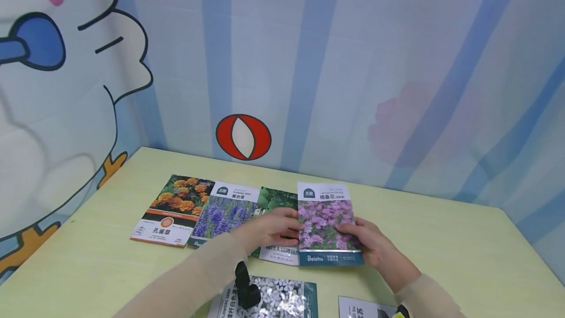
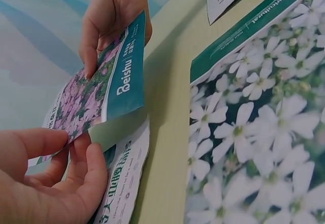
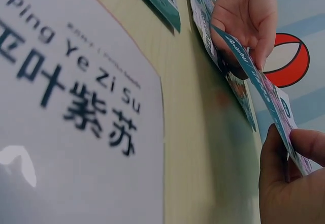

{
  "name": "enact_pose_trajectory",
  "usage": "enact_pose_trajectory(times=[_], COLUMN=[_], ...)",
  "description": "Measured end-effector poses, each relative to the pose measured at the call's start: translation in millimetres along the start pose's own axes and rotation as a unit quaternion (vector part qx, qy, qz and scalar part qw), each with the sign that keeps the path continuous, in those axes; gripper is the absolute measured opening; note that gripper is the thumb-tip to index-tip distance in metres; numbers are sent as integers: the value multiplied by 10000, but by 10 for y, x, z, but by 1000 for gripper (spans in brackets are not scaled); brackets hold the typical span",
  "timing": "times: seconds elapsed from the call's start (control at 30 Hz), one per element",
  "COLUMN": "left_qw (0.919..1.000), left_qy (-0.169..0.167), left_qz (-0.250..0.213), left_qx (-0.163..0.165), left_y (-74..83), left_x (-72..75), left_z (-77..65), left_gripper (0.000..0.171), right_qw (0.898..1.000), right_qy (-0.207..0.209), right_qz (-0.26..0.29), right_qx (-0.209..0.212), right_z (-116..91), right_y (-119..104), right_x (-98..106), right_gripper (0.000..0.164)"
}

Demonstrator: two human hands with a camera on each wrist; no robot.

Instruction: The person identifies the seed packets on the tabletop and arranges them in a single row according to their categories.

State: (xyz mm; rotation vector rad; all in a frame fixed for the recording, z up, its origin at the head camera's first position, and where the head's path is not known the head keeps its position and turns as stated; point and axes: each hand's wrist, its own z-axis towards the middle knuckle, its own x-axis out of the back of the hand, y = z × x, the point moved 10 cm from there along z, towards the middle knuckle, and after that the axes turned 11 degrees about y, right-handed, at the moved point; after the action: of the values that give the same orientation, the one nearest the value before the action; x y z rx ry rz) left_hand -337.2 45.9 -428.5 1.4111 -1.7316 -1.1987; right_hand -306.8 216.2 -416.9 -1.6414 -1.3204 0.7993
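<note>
Both hands hold a seed packet with pink flowers [image 1: 326, 217], raised off the table in the head view. My left hand [image 1: 274, 229] pinches its left edge between thumb and fingers, as the left wrist view shows. On the opposite edge, my right hand [image 1: 370, 242] pinches it, thumb on the printed front. Behind my left hand lies a green seed packet [image 1: 278, 198], partly covered by the hand and the pink-flower packet. To its left are a lavender seed packet [image 1: 227, 210] and, leftmost, an orange marigold seed packet [image 1: 176, 202], overlapping in a row.
Nearer the front lies a white-flower seed packet [image 1: 282, 296], partly under my left sleeve. A white packet with dark lettering [image 3: 86, 97] lies at the front right, cut by the head view's edge. A printed curtain [image 1: 273, 63] hangs behind the pale yellow table [image 1: 441, 229].
</note>
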Motion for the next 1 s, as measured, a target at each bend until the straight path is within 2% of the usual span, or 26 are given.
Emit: enact_pose_trajectory(times=[0.13,0.27,0.47,0.6,0.67,0.73,0.87,0.93,1.0], left_qw=[10000,9999,9968,9950,9939,9926,9901,9889,9865], left_qy=[-15,25,174,166,145,126,140,157,182], left_qz=[-12,113,619,735,799,853,964,1018,1144], left_qx=[-36,-111,-469,-654,-752,-852,-1015,-1072,-1154], left_y=[-3,6,127,194,206,215,234,243,253], left_x=[-43,-73,-141,-184,-197,-209,-231,-245,-255], left_z=[17,27,10,12,15,22,33,35,31], left_gripper=[42,37,40,44,43,42,39,37,35], right_qw=[10000,10000,9998,9997,9995,9970,9766,9671,9619], right_qy=[23,23,86,153,274,406,695,795,815], right_qz=[71,81,160,178,-65,-539,-1794,-2167,-2369], right_qx=[-30,-5,5,8,118,366,964,1070,1093], right_z=[20,37,58,73,80,85,94,100,102], right_y=[22,35,40,35,25,-9,-104,-128,-138], right_x=[48,82,170,208,230,251,304,328,335], right_gripper=[50,45,36,33,36,39,38,35,33])
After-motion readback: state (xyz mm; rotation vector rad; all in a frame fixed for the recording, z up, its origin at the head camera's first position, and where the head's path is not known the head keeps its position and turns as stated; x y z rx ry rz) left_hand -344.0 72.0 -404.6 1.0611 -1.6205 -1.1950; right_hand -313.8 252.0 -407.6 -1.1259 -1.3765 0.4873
